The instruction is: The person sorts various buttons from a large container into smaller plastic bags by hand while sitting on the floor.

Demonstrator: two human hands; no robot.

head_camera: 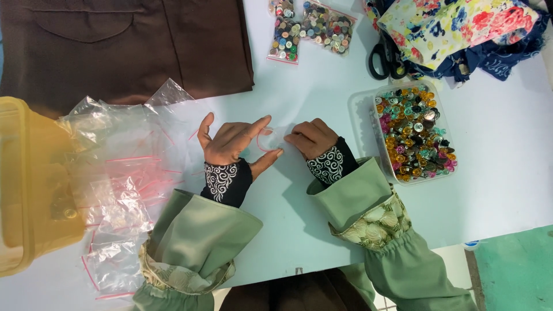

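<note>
Hands work a small clear zip bag [275,137]: left hand [230,141] pinches its red-striped mouth, right hand [311,138] closed on the flimsy, slippery film.

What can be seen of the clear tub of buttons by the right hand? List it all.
The clear plastic tub is rectangular with rounded corners and stands upright and open on the pale table, with no lid in view. It is filled nearly to the rim with mixed buttons in gold, teal, pink, orange and dark tones. It sits beside the right hand, apart from it, below the black-handled scissors. Nothing but the table touches it.
</note>
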